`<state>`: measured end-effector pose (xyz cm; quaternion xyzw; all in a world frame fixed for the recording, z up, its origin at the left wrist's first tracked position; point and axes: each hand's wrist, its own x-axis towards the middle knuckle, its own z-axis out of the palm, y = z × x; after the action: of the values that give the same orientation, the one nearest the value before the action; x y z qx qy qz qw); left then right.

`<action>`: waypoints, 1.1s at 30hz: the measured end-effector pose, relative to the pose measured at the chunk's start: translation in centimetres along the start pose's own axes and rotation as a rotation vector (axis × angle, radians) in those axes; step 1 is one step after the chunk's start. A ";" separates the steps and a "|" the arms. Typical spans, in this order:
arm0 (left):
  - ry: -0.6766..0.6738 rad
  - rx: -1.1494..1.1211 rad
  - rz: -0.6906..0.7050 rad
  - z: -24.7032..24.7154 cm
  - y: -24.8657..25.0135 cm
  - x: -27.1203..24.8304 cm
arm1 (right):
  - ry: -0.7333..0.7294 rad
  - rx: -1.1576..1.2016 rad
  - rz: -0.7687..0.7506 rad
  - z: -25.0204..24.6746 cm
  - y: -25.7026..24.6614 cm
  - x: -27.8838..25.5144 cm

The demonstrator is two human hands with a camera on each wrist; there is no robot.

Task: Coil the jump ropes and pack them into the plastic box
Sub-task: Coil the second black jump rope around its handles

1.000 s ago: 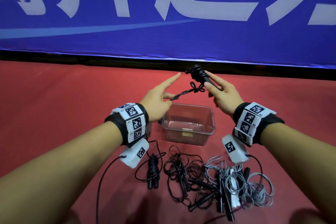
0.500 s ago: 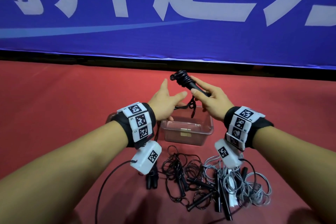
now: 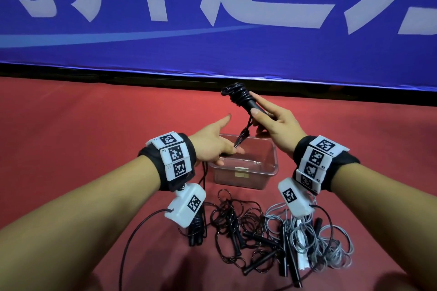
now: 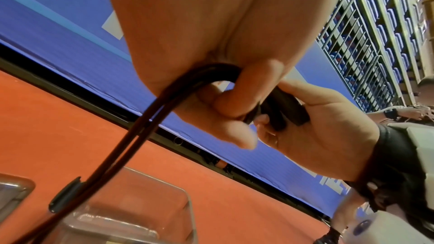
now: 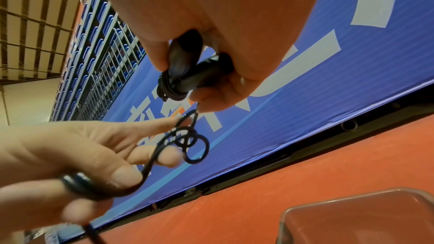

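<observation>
Winding a black jump rope (image 3: 238,98) onto its paired handles (image 5: 199,68), seen from head cam w/ two wrist views. Right hand (image 3: 275,125) clamps both handles together, thumb and fingers wrapped round them, tip tilted toward 11 o'clock; several turns of cord already sit near the tip. Holding the handles as one rigid core likely gives the cord something to wrap against. Left hand (image 3: 212,143) grips the free cord (image 4: 150,118): left wrist view shows it hooked under curled fingers, index finger pointing out toward 1 o'clock. That hold probably keeps tension on the slack, feeding one turn at a time. A kinked loop (image 5: 187,140) hangs between the hands, so the cord is not yet fully wound; it could snag the next turn.

Plastic box (image 3: 272,165), clear, sits on the red floor (image 3: 94,137) directly under both hands, approx. centre frame; no rope seen inside. Placement below the work likely means a short drop once the bundle is done. At 6 o'clock of the box lie loose black ropes (image 3: 236,227); grey ropes (image 3: 331,243) at 5 o'clock, tangled w/ them; one wound black bundle (image 3: 197,231) at 7 o'clock, partly hidden by a wrist cam.

Writing: blue banner (image 3: 212,42) at 12 o'clock carries large white characters, cropped, not readable. Wristbands (image 3: 173,156) bear square black-and-white coded tags w/ tiny labels (L-, R-), too small to confirm.
</observation>
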<state>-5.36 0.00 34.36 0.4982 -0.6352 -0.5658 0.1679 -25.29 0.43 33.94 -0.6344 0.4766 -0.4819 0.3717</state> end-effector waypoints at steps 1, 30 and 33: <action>-0.013 0.004 0.007 0.0 0.0 -0.1 | -0.007 0.011 0.002 0.1 -0.2 -0.1; 0.437 0.537 0.187 0.7 -0.5 0.6 | -0.060 -0.281 -0.061 -0.2 1.0 -0.3; 0.406 0.139 0.285 0.8 -0.7 1.0 | -0.033 -0.347 -0.111 0.1 0.7 -0.2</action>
<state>-6.09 -0.30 33.19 0.5173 -0.6897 -0.3797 0.3355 -25.42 0.43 33.19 -0.7222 0.5107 -0.4015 0.2373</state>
